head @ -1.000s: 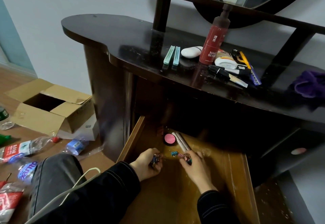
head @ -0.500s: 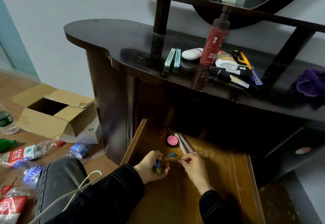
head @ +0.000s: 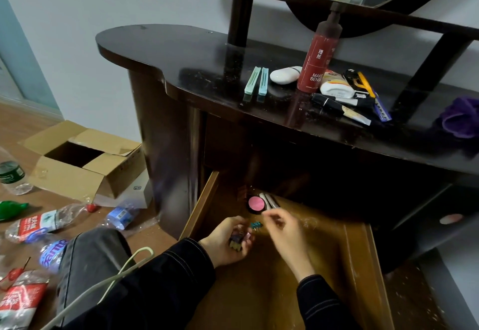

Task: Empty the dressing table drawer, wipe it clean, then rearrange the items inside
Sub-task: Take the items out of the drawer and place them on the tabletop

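The wooden drawer point(head: 202, 205) of the dark dressing table is pulled out below me. My left hand point(head: 228, 242) lies inside it near the left wall, fingers curled round a bunch of small coloured clips point(head: 237, 241). My right hand point(head: 281, 231) hovers just right of it, its fingertips blurred, so whether they pinch anything is unclear. A small teal clip point(head: 256, 225) lies on the drawer floor between the two hands. A round pink compact point(head: 256, 204) and two pale tubes point(head: 270, 201) sit at the back of the drawer.
On the tabletop point(head: 181, 52) stand a red bottle point(head: 317, 65), two mint hair clips point(head: 258, 80), a white case point(head: 285, 75), several cosmetics point(head: 344, 96) and a purple cloth point(head: 461, 117). An open cardboard box point(head: 85, 163) and plastic bottles point(head: 39, 223) litter the floor on the left.
My left hand has drawn back toward me with the clips cupped in it. My right hand has lifted slightly off the drawer floor. The teal clip still lies between them.
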`<state>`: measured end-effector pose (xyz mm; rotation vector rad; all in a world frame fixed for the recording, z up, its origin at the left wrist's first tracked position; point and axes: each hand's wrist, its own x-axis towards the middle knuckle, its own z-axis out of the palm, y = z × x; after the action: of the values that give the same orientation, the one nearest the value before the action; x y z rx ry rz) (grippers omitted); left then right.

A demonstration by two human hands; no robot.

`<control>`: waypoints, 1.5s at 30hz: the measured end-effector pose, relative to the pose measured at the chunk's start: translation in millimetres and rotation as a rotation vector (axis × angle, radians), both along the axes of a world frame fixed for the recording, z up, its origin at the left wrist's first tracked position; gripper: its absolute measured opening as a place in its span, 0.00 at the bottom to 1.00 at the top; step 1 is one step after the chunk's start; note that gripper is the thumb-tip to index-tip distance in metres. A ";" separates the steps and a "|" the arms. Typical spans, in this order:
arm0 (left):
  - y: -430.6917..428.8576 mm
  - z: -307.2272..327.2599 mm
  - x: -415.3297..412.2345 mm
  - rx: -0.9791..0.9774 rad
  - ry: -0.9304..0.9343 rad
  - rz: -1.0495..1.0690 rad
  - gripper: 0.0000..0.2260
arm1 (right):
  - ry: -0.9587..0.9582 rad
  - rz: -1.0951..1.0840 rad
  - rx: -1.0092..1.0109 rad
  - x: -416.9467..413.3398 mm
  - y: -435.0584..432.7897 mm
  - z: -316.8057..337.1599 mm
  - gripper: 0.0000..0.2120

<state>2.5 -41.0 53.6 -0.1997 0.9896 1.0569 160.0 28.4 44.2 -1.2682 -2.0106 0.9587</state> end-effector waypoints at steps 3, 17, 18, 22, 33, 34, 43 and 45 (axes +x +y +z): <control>-2.1 8.0 -0.4 0.037 0.055 -0.023 0.07 | -0.395 -0.130 0.053 20.4 16.0 -18.0 0.12; -2.2 12.5 2.7 -0.057 0.068 0.023 0.11 | 0.115 0.178 -0.262 -9.5 -16.7 7.7 0.06; -2.2 12.0 2.9 -0.057 0.060 0.031 0.13 | 0.121 0.211 -0.265 -11.9 -19.6 8.7 0.06; -5.4 9.3 -0.1 -0.018 0.041 0.002 0.12 | 0.162 -0.009 -0.233 -13.1 -10.1 -0.8 0.05; -31.7 50.1 -46.1 0.406 -0.061 0.074 0.18 | -0.627 0.205 -0.026 -59.4 17.3 -32.5 0.27; -34.3 53.8 -48.8 0.405 -0.105 0.113 0.17 | -0.662 0.211 -0.017 -66.6 16.9 -32.6 0.27; -40.9 76.3 -42.9 0.364 -0.065 0.202 0.16 | -0.586 0.166 0.012 -79.3 12.7 -44.0 0.11; -42.9 79.0 -41.8 0.328 -0.062 0.226 0.16 | -0.556 0.137 -0.016 -70.9 15.5 -44.3 0.13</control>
<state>-39.2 -83.9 132.5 -0.0750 0.7365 1.3950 89.1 44.0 0.0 -1.5469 -2.5392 0.7330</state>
